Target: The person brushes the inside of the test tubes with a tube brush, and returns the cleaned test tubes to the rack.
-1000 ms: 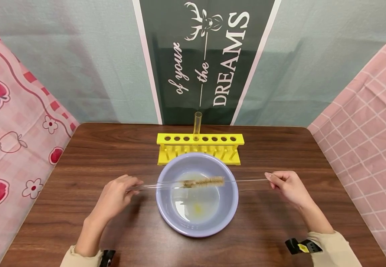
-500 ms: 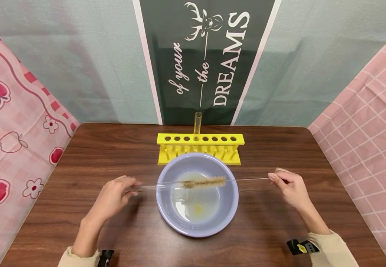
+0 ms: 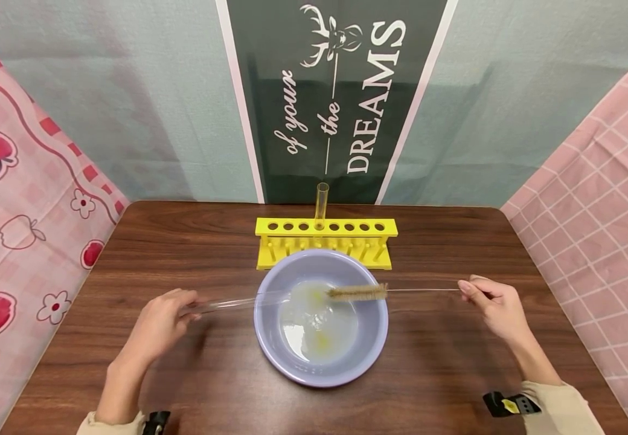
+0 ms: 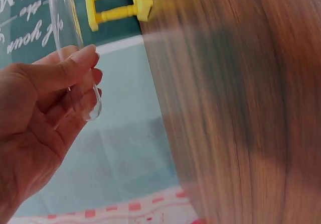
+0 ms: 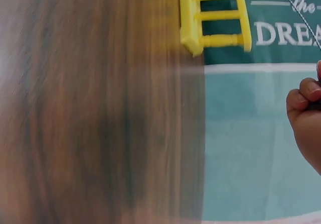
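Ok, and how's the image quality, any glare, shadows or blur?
Head view: white glare on the liquid in the basin, soft shadows on the table near both hands. Left wrist view: fairly dim, with thin glints along the test tube and a broad shadow across the wood. Right wrist view: wood grain smeared, whitish glare at the left edge, right hand cropped.

The left-hand grip has drawn the glass tube toward the frame's left and the right-hand grip the bristle brush toward its right, leaving the two apart over the central basin, where a second yellow patch now shows.
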A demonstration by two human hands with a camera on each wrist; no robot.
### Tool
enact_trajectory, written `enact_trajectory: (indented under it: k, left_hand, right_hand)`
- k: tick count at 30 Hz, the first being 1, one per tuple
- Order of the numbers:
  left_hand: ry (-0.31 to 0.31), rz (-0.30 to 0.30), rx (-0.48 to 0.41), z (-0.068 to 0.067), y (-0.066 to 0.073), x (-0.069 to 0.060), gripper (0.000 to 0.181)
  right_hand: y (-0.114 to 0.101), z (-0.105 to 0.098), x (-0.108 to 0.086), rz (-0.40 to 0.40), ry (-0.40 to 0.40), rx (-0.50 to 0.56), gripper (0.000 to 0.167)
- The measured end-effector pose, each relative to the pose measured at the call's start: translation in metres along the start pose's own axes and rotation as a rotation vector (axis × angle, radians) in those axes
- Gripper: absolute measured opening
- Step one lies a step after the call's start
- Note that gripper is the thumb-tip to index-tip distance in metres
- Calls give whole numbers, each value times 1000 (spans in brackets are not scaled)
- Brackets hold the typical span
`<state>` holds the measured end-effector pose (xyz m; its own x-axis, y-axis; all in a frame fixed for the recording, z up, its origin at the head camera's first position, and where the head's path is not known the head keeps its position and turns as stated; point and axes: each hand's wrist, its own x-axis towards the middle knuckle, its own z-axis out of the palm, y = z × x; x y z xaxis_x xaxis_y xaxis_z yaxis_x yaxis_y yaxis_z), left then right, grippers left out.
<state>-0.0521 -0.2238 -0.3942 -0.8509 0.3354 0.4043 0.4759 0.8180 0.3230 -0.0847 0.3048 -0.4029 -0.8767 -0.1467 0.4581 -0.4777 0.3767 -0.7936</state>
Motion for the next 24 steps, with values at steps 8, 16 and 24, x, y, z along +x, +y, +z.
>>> enact_trajectory:
  k: [8,16,24]
  left_hand:
    - [5,-14,6,-3,2,-1,33]
    - [27,28,-12,3,14,8,33]
    - [11,27,-23,9,18,12,33]
  right_hand:
    - [-2,-5,-9,148,30,166,26]
    - [-5,10,-10,217,65,587,30]
    - [-7,19,-9,217,48,617,30]
